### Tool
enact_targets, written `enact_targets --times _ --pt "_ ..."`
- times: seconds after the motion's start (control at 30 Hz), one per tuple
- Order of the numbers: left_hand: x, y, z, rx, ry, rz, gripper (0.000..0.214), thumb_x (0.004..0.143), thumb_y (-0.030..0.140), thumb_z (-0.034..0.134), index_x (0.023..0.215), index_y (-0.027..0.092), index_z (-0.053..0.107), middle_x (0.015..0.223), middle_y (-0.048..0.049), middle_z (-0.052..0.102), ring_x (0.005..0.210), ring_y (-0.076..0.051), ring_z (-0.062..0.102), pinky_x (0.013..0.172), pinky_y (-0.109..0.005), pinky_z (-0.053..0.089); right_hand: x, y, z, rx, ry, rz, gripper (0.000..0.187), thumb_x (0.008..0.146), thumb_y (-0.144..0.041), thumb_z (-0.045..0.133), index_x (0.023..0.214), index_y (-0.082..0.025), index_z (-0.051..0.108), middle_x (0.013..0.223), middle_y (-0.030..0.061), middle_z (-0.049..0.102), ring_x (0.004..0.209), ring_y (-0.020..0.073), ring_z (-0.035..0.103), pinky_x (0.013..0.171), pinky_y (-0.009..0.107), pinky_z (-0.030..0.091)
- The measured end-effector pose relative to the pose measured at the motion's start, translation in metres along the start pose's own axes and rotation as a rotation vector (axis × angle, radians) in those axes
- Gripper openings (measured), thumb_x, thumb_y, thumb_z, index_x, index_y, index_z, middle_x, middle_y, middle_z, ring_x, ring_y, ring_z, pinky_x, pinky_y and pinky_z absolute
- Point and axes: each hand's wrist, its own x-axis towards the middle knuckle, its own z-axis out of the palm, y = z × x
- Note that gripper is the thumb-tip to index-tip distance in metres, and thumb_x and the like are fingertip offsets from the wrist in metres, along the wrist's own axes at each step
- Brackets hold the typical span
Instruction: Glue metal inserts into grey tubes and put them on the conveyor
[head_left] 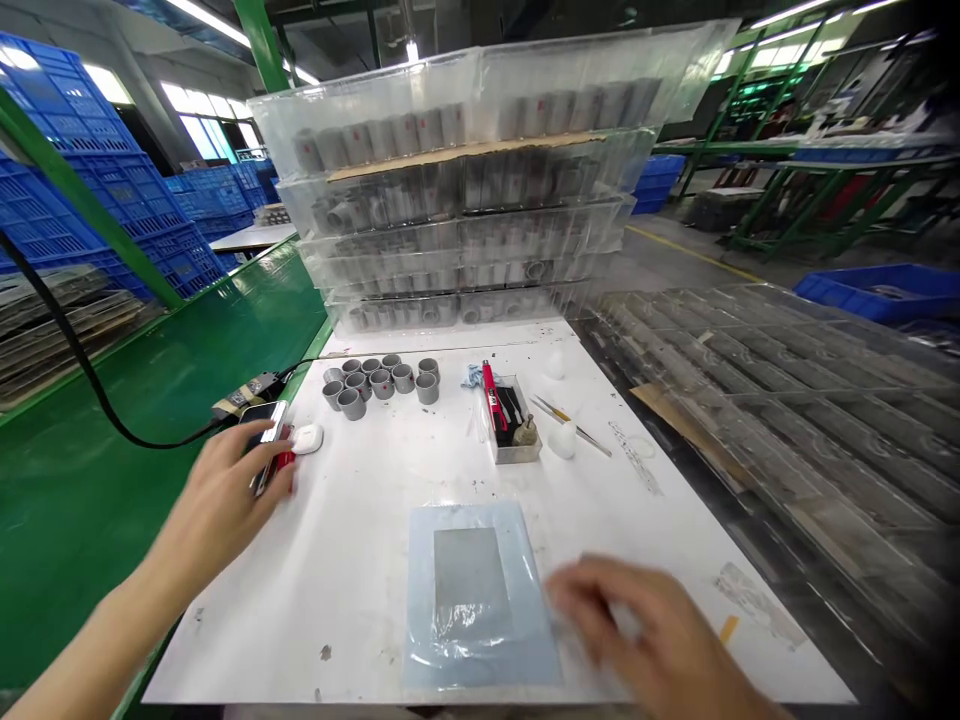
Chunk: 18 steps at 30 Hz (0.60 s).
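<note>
My left hand (217,500) grips a smartphone (266,445) with something red beside it, at the white table's (360,590) left edge. A white earbud case (307,438) lies just past my fingers. Further back stand several small grey metal cups (375,380). My right hand (637,640) is blurred, hovering at the edge of a pale blue plastic sheet (480,650) with a grey pad (469,580) on it, and it holds nothing visible. A small metal tray (514,425) holds a red-handled tool, and tweezers (570,425) lie beside it.
Stacked clear plastic trays of grey cylinders (450,200) rise behind the table. More clear trays (765,420) lie on the right. A green workbench (150,480) runs along the left, crossed by a black cable (90,370). Blue crates (112,190) stand beyond it.
</note>
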Motion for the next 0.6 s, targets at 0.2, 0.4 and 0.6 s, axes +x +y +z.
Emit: enact_targets --times 0.2,0.4,0.6 --pt "0.084 0.026 0.051 -0.042 0.011 0.065 0.033 0.105 0.024 0.048 0.125 0.014 0.073 0.161 -0.0270 0.048 0.153 -0.051 0.039 0.112 -0.072 0.045 0.067 0.025 -0.036 -0.026 0.279 0.276 0.040 0.103 -0.055 0.057 0.119 -0.018 0.058 0.062 -0.0077 0.054 0.058 0.0164 0.055 0.058 0.028 0.043" --pt "0.086 0.028 0.050 -0.165 -0.013 0.025 0.033 0.100 0.032 0.053 0.094 0.015 0.080 0.163 -0.0265 0.051 0.159 -0.056 0.028 0.117 -0.080 0.030 0.080 0.040 -0.039 -0.140 0.279 0.328 0.046 0.097 -0.049 0.062 0.129 -0.017 0.053 0.064 -0.0068 0.058 0.058 0.0194 0.056 0.059 0.029 0.037" --pt "0.044 0.080 0.012 -0.491 -0.261 -0.058 0.038 0.097 0.065 0.066 0.093 0.033 0.086 0.139 -0.0019 0.077 0.116 -0.033 0.075 0.093 -0.039 0.060 0.101 0.048 -0.041 -0.182 0.271 0.305 0.045 0.092 -0.039 0.069 0.129 -0.014 0.068 0.066 -0.0004 0.063 0.069 0.0241 0.063 0.066 0.032 0.039"
